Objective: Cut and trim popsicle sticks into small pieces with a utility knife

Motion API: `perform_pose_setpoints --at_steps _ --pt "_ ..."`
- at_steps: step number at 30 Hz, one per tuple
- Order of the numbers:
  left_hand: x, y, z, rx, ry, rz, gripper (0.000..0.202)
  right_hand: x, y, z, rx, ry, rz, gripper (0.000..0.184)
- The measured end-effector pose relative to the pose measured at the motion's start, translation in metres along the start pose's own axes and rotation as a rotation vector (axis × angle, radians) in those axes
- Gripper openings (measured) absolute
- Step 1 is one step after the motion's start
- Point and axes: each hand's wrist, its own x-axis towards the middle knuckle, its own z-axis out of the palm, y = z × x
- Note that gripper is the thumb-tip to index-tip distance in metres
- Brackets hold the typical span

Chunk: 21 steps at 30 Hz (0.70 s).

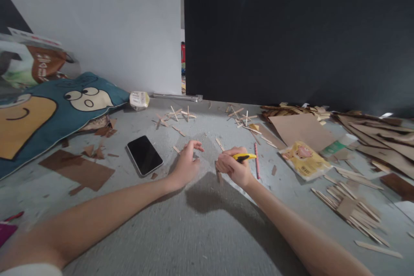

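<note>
My right hand (233,166) is closed round a yellow utility knife (245,156), whose tip points right and sits low over the grey floor (200,224). A small wooden piece (219,176) stands under that fist. My left hand (187,163) rests on the floor just left of it, fingers loosely curled and apart, holding nothing. A red pencil (256,161) lies right of the knife. A black phone (144,155) lies face up to the left of my left hand.
Thin wooden sticks (351,211) are piled at the right, more scattered at the back (181,115). Cardboard sheets (300,130) and scraps lie at the right, a brown piece (77,170) at the left. A yellow packet (304,159), a blue cartoon cushion (48,112), and a black wall panel (291,30) are also there.
</note>
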Motion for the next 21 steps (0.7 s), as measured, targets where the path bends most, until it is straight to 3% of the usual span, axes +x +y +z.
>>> perform_pose_setpoints --at_steps 8,13,17,21 --pt "0.002 -0.001 0.000 0.025 0.009 -0.026 0.056 -0.003 0.009 -0.002 -0.008 0.020 0.010 0.070" --pt "0.002 0.007 -0.002 0.006 -0.081 0.004 0.032 0.002 -0.007 0.002 0.007 0.035 -0.060 0.071" --pt "-0.002 0.022 -0.005 -0.174 -0.297 -0.049 0.020 0.002 -0.029 0.010 0.007 0.090 -0.202 0.070" --pt "-0.007 0.036 -0.006 -0.466 -0.673 -0.133 0.050 -0.003 -0.034 0.020 -0.012 0.091 -0.272 0.071"
